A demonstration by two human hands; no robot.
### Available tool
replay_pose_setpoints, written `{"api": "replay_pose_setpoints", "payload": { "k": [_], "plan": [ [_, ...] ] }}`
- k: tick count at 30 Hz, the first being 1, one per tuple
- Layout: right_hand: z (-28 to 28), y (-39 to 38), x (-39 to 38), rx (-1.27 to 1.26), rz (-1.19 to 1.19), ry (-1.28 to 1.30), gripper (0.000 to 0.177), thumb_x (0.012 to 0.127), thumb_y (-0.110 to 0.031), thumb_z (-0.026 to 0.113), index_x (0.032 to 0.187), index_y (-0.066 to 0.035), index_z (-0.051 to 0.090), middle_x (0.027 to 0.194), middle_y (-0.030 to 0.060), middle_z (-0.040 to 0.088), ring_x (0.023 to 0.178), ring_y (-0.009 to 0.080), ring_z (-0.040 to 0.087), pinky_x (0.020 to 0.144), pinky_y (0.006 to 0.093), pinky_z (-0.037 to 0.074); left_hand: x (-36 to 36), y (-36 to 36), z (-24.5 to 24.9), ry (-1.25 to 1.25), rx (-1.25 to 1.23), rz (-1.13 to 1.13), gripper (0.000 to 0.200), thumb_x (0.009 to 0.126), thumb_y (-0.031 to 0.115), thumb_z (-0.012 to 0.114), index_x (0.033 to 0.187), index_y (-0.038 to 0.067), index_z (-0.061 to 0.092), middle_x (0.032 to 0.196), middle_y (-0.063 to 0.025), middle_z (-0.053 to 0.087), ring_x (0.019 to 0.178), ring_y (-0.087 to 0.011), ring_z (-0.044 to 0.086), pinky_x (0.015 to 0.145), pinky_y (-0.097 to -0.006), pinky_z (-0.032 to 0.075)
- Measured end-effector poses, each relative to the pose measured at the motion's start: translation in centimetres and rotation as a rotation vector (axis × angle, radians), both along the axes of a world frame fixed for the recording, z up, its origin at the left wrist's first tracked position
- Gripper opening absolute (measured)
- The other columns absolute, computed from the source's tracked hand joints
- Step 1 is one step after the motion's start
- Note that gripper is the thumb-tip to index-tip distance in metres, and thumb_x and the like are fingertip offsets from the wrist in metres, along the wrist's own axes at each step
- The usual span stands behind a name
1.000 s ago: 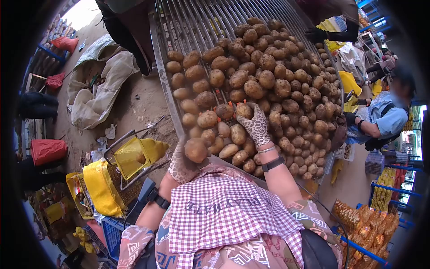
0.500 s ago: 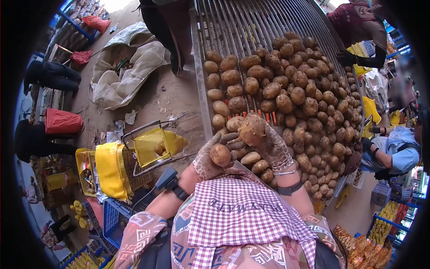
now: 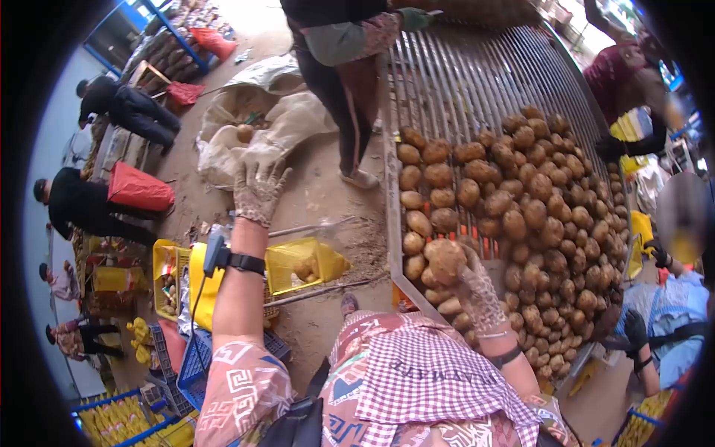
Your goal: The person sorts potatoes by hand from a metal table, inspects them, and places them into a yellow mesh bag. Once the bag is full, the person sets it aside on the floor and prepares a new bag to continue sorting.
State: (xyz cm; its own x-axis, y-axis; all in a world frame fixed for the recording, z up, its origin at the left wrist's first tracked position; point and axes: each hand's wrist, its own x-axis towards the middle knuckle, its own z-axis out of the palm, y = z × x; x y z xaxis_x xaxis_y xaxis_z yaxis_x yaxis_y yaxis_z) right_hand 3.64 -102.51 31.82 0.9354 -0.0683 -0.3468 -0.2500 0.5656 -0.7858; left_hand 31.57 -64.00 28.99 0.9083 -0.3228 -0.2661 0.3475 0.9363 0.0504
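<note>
My left hand [image 3: 259, 190], in a patterned glove, is stretched out to the left with its fingers spread and nothing in them. Beyond its fingertips lies a large open white sack [image 3: 302, 123] on the ground, and a potato [image 3: 244, 134] shows in its opening. My right hand [image 3: 480, 294], gloved alike, grips a large potato [image 3: 446, 261] over the near left corner of the slatted metal table [image 3: 447, 71]. A broad heap of potatoes [image 3: 555, 216] covers the near part of the slats, close to that hand.
A yellow mesh bag [image 3: 302, 264] with potatoes hangs in a metal frame below my left forearm. Blue crates [image 3: 195, 365] stand at lower left. A person [image 3: 346, 82] stands at the table's far left; other people [image 3: 670, 328] work along its right side.
My left hand has swung out leftward and opened, letting go of the smaller potato it held. My right hand keeps its large potato. The view has shifted toward the left.
</note>
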Motion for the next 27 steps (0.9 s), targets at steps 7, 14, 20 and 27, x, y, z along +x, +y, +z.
{"api": "replay_pose_setpoints", "payload": {
  "k": [7, 14, 20, 27],
  "plan": [
    [4.7, 1.1, 0.9, -1.037, -0.069, -0.221, 0.077, 0.068, -0.019, 0.084, 0.133, 0.000, 0.045, 0.129, 0.0165, 0.052, 0.120, 0.0275, 0.052, 0.100, 0.0373, 0.044, -16.6, -19.1, 6.4, -0.242, 0.701, -0.821, 0.090, 0.072, 0.060, 0.072, 0.143, 0.017, 0.036, 0.140, -0.0110, 0.042, 0.122, -0.0311, 0.048, 0.096, -0.0546, 0.045],
    [-0.6, -4.6, -0.6, -1.407, -0.160, -0.179, 0.053, 0.075, -0.021, 0.075, 0.122, -0.004, 0.057, 0.119, 0.0164, 0.060, 0.114, 0.0313, 0.055, 0.097, 0.0399, 0.045, -21.1, -22.0, 1.9, 0.185, 0.198, -0.866, 0.055, 0.089, 0.051, 0.055, 0.122, 0.007, 0.056, 0.121, -0.0141, 0.060, 0.109, -0.0315, 0.060, 0.088, -0.0516, 0.052],
    [-0.9, -10.5, 4.2, -1.929, 0.005, 0.313, 0.060, 0.078, -0.024, 0.069, 0.132, -0.006, 0.049, 0.128, 0.0150, 0.053, 0.116, 0.0350, 0.049, 0.096, 0.0414, 0.045, -20.9, -22.3, -0.3, 0.282, 0.122, -0.935, 0.036, 0.090, 0.029, 0.060, 0.115, 0.002, 0.060, 0.112, -0.0196, 0.063, 0.101, -0.0352, 0.063, 0.086, -0.0473, 0.055],
    [1.7, -7.9, 1.4, -1.102, 0.100, -0.106, 0.061, 0.081, -0.028, 0.072, 0.130, -0.001, 0.048, 0.128, 0.0203, 0.053, 0.121, 0.0334, 0.050, 0.102, 0.0399, 0.040, -21.3, -25.3, 0.0, 0.083, 0.135, -0.921, 0.056, 0.090, 0.031, 0.062, 0.132, -0.002, 0.044, 0.124, -0.0231, 0.057, 0.110, -0.0396, 0.059, 0.091, -0.0484, 0.053]
  ]
}}
